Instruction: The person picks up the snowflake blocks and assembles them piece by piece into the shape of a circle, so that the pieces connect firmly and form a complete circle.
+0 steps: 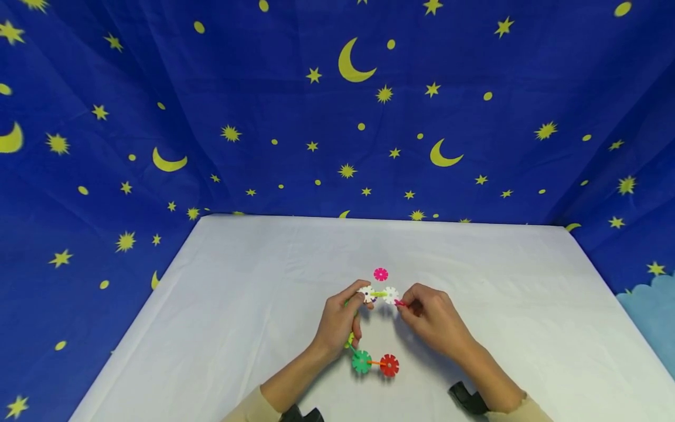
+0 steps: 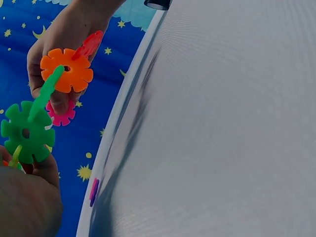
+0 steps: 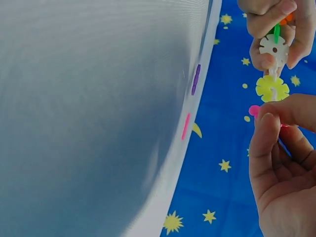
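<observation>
My left hand (image 1: 337, 319) grips a bent chain of notched plastic discs near its middle. From the grip, a green disc (image 1: 361, 362), an edge-on orange disc (image 2: 66, 70) and a red disc (image 1: 389, 366) hang toward the near side. At the chain's other end, a white disc (image 1: 366, 295) by the left fingertips joins a yellow disc (image 3: 272, 89), then another white disc (image 1: 391, 296). Between thumb and fingers, my right hand (image 1: 433, 316) pinches a pink disc (image 1: 401, 303) against this last white one. Whether their slots interlock, I cannot tell.
A loose pink disc (image 1: 381, 274) lies on the white tabletop (image 1: 253, 305) just beyond the hands. Near it is a purple disc (image 3: 196, 80), mostly hidden in the head view. Blue star-and-moon cloth (image 1: 295, 111) surrounds the table's back and sides.
</observation>
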`<state>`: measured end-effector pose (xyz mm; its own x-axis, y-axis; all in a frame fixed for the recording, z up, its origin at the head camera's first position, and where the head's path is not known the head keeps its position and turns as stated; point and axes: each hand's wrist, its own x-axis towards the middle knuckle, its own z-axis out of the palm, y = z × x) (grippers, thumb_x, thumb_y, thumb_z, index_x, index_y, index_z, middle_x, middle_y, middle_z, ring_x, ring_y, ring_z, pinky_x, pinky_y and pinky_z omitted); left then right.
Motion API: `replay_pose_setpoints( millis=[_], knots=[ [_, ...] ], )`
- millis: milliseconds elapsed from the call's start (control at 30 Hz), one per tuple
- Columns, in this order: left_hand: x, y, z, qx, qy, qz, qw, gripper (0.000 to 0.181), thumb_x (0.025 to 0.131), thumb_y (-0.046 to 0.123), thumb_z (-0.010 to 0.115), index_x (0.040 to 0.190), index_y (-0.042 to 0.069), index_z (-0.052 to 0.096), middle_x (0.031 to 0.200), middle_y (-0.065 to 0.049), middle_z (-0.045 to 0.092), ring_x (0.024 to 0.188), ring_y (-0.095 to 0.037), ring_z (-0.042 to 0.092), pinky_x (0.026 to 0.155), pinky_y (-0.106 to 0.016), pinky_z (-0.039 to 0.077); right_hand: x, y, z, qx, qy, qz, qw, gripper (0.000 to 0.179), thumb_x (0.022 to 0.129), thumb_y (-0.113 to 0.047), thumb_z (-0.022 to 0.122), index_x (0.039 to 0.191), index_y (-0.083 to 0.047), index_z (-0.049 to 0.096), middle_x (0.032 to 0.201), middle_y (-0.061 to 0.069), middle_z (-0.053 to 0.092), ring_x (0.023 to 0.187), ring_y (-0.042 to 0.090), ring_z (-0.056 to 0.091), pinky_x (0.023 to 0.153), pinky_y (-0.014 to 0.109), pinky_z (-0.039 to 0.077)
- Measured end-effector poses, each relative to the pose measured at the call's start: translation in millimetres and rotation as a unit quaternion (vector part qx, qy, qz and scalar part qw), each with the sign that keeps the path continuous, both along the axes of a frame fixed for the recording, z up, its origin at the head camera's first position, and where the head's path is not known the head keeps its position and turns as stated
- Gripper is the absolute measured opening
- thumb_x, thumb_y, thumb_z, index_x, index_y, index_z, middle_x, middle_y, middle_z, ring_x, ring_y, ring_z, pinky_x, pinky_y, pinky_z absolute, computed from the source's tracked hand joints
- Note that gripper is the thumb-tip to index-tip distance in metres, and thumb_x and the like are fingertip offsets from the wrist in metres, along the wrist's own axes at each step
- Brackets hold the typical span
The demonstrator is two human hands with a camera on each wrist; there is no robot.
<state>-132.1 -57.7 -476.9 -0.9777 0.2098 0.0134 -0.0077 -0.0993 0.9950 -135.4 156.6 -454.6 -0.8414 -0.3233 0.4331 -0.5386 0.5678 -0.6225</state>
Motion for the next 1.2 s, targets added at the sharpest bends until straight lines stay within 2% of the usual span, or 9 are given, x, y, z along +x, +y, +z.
replay_pose_setpoints(
  millis=[100, 300, 533, 833, 1000, 1200],
  knots=[
    [0.6, -0.1, 0.6, -0.006, -0.005, -0.009, 0.9999, 0.029, 0.101, 0.021, 0.048, 0.125, 0.018, 0.063, 0.097, -0.025, 0.063, 0.033, -0.013, 0.043, 0.029, -0.030, 0.040, 0.1, 0.3, 0.0, 0.007, 0.012, 0.004, 0.9999, 0.021, 0.076, 0.000, 0.076, 0.077, -0.015, 0.061, 0.072, -0.013, 0.055, 0.059, 0.002, 0.050, 0.050, 0.019, 0.045],
    [0.1, -1.2, 5.5, -0.028, 0.021, -0.014, 0.9993, 0.027, 0.102, 0.025, 0.048, 0.124, 0.024, 0.063, 0.098, -0.023, 0.063, 0.034, -0.016, 0.044, 0.029, -0.038, 0.042, -1.3, -1.1, 1.0, 0.003, 0.020, 0.003, 0.9998, 0.022, 0.076, 0.000, 0.077, 0.077, -0.015, 0.061, 0.071, -0.013, 0.054, 0.059, 0.002, 0.050, 0.050, 0.019, 0.045],
    [-1.6, -1.0, 6.8, -0.006, 0.006, 0.007, 0.9999, 0.028, 0.101, 0.018, 0.048, 0.125, 0.021, 0.061, 0.098, -0.025, 0.064, 0.034, -0.016, 0.046, 0.031, -0.034, 0.043, -0.9, -5.5, 3.0, 0.001, -0.009, -0.015, 0.9998, 0.022, 0.076, -0.002, 0.077, 0.080, -0.016, 0.061, 0.071, -0.013, 0.054, 0.061, 0.003, 0.052, 0.052, 0.020, 0.047],
    [-3.6, -2.6, 7.3, 0.000, -0.006, 0.016, 0.9999, 0.029, 0.101, 0.010, 0.046, 0.127, 0.011, 0.059, 0.090, -0.015, 0.066, 0.035, -0.017, 0.046, 0.033, -0.034, 0.044, -2.2, -4.5, 1.9, -0.019, -0.056, -0.001, 0.9982, 0.022, 0.076, -0.002, 0.079, 0.084, -0.015, 0.063, 0.071, -0.011, 0.057, 0.062, 0.005, 0.056, 0.056, 0.022, 0.050],
    [-2.1, -3.3, 7.1, 0.012, -0.008, 0.015, 0.9998, 0.028, 0.102, 0.017, 0.047, 0.126, 0.013, 0.059, 0.097, -0.022, 0.065, 0.038, -0.018, 0.049, 0.035, -0.036, 0.047, -3.2, -1.6, 1.6, -0.031, -0.084, -0.002, 0.9960, 0.023, 0.076, -0.002, 0.079, 0.085, -0.016, 0.063, 0.072, -0.011, 0.059, 0.063, 0.006, 0.057, 0.058, 0.024, 0.052],
    [-1.0, -2.5, 4.5, 0.038, -0.018, 0.005, 0.9991, 0.028, 0.101, 0.021, 0.050, 0.124, 0.005, 0.054, 0.098, -0.028, 0.066, 0.051, -0.033, 0.062, 0.039, -0.033, 0.049, -3.0, -1.1, 2.3, -0.034, -0.083, -0.007, 0.9959, 0.023, 0.078, -0.003, 0.079, 0.086, -0.018, 0.064, 0.075, -0.011, 0.060, 0.064, 0.006, 0.058, 0.060, 0.024, 0.053]
  ],
)
